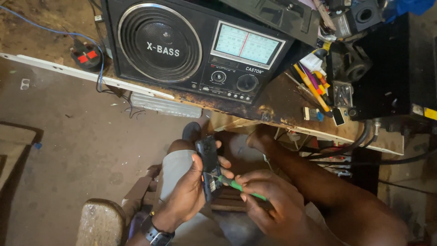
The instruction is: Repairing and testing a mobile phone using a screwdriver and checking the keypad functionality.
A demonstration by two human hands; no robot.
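Note:
My left hand (187, 193) grips a small black device (208, 164), a slim handheld unit with its casing partly open, held upright over my lap. My right hand (268, 200) holds a green-handled screwdriver (241, 187), its tip touching the lower part of the device. A dark watch (154, 234) sits on my left wrist. Both hands are close together below the workbench edge.
A large black radio (195, 45) with a round speaker and tuning dial stands on the rusty workbench (277, 102). Several pens and small tools (314, 84) lie at its right, beside black equipment (391, 68). A plug (86, 55) with blue wire lies left. Concrete floor (82, 136) and a wooden stool (104, 221) are below.

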